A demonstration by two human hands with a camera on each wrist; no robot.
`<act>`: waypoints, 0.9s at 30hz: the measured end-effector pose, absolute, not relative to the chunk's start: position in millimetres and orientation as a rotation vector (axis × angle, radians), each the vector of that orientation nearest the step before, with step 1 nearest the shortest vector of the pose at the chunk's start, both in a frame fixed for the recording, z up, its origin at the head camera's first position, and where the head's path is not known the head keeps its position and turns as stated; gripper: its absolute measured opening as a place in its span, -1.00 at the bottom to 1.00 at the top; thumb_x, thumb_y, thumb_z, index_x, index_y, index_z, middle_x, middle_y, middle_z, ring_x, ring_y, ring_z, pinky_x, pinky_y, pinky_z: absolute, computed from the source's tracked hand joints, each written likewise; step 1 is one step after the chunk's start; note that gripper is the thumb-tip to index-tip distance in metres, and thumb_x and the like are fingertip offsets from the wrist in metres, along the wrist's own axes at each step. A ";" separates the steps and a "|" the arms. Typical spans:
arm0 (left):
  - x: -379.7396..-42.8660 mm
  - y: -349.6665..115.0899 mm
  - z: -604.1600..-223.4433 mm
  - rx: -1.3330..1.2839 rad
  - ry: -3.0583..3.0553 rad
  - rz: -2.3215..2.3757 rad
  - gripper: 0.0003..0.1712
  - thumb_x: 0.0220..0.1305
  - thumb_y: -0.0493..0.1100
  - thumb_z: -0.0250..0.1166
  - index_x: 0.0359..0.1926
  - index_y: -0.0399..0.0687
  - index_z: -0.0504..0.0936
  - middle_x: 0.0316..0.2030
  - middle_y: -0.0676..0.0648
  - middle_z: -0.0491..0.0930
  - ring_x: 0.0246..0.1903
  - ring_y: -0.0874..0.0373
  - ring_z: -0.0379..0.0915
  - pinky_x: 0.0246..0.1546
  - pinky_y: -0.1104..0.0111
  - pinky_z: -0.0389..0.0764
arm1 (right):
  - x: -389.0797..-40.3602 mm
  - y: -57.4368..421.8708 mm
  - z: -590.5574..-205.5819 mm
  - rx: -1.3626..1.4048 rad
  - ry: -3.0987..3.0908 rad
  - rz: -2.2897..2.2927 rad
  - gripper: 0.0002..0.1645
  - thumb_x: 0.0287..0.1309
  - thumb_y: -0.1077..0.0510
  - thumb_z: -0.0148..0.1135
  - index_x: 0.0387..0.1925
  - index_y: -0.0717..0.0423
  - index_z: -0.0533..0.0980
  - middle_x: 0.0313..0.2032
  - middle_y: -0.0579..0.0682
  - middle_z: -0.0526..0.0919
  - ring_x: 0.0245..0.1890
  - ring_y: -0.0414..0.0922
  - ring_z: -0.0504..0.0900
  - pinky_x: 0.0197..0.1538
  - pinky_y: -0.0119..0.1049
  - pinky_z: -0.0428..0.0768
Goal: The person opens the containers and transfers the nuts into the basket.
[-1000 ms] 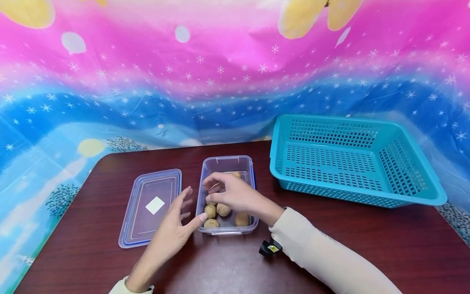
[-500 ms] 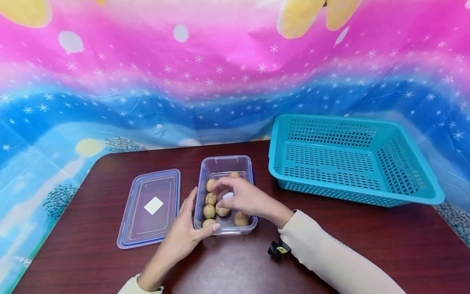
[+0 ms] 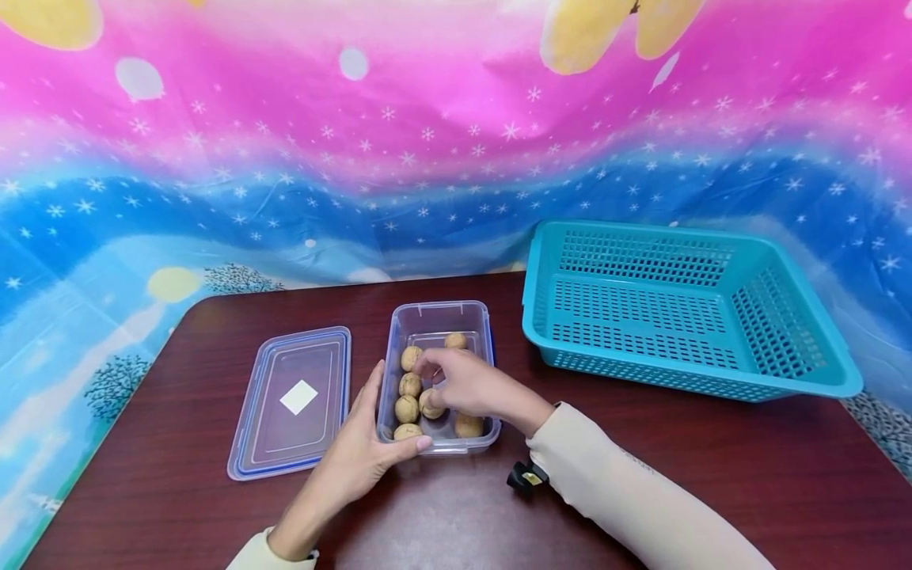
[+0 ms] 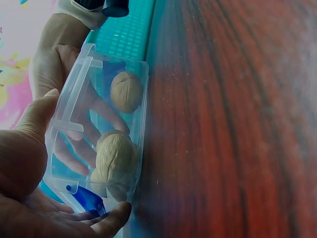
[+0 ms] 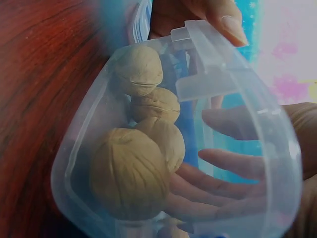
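A clear plastic container with a blue seal stands on the table. Several walnuts lie in it, mostly lined along its left wall, with one walnut further back and another walnut at the front right. My left hand holds the near left corner, thumb over the front rim and fingers along the left side. My right hand reaches inside with its fingers apart, its thumb beside a walnut; in the right wrist view nothing shows between those fingers.
Left of the container lies its lid, bearing a white square label. A large turquoise basket stands at the back right. Behind the dark red table hangs a colourful patterned cloth.
My left hand has come in from beside the container and taken hold of its corner. My right hand has moved from the left row of walnuts, then lowered towards the middle.
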State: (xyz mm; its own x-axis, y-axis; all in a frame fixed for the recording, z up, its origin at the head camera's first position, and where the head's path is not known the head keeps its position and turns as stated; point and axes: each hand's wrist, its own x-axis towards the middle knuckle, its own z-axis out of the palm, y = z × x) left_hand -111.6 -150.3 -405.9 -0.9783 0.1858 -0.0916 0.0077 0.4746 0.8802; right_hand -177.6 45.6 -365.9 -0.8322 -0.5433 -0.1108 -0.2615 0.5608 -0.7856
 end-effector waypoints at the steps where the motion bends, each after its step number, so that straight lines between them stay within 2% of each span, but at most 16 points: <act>1: -111.7 -150.4 -405.7 0.167 2.545 1.514 0.44 0.13 -0.01 0.63 0.70 -0.08 -0.24 0.66 -0.28 -0.11 0.61 -0.20 -0.09 0.57 -0.17 0.00 | -178.5 43.9 -366.5 -0.650 2.466 -1.140 -0.57 0.02 0.41 0.34 0.00 0.21 0.61 -0.08 0.14 0.74 -0.01 0.01 0.66 0.11 -0.16 0.63; 8: -111.2 -150.4 -404.5 0.157 2.562 1.481 0.42 0.14 0.02 0.62 0.70 -0.09 -0.23 0.66 -0.28 -0.11 0.62 -0.23 -0.11 0.58 -0.20 0.00 | -183.4 36.4 -371.1 -0.612 2.484 -1.092 -0.59 0.00 0.47 0.34 -0.05 0.21 0.62 -0.14 0.11 0.71 -0.08 -0.04 0.64 0.02 -0.26 0.60; 13: -111.0 -150.0 -403.4 0.155 2.575 1.456 0.42 0.15 0.04 0.61 0.70 -0.09 -0.22 0.66 -0.29 -0.10 0.62 -0.24 -0.11 0.57 -0.22 0.02 | -184.8 33.0 -375.2 -0.625 2.508 -1.069 -0.62 -0.02 0.46 0.36 -0.10 0.21 0.61 -0.24 0.05 0.66 -0.25 -0.15 0.54 -0.12 -0.34 0.54; 17: -111.3 -149.9 -402.6 0.152 2.577 1.454 0.41 0.16 0.04 0.61 0.71 -0.08 -0.22 0.66 -0.29 -0.10 0.62 -0.25 -0.11 0.57 -0.23 0.02 | -184.3 32.3 -374.5 -0.624 2.522 -1.080 -0.62 -0.04 0.47 0.37 -0.12 0.22 0.61 -0.30 0.03 0.64 -0.30 -0.17 0.52 -0.19 -0.38 0.51; 27: -110.2 -151.0 -403.5 0.159 2.574 1.450 0.42 0.15 0.06 0.61 0.71 -0.04 -0.23 0.66 -0.29 -0.10 0.62 -0.24 -0.11 0.57 -0.22 0.01 | -179.7 34.6 -368.0 -0.590 2.549 -1.051 -0.66 0.06 0.42 0.36 -0.08 0.18 0.66 -0.21 0.02 0.68 -0.21 -0.13 0.56 -0.10 -0.28 0.56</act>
State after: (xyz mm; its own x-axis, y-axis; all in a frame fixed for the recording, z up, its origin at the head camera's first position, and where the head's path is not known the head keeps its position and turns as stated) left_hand -110.2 -151.0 -403.5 -0.9775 0.1821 -0.1060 0.0038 0.5181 0.8553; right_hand -179.7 34.6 -368.0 -0.8633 -0.4864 -0.1344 -0.2504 0.6442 -0.7227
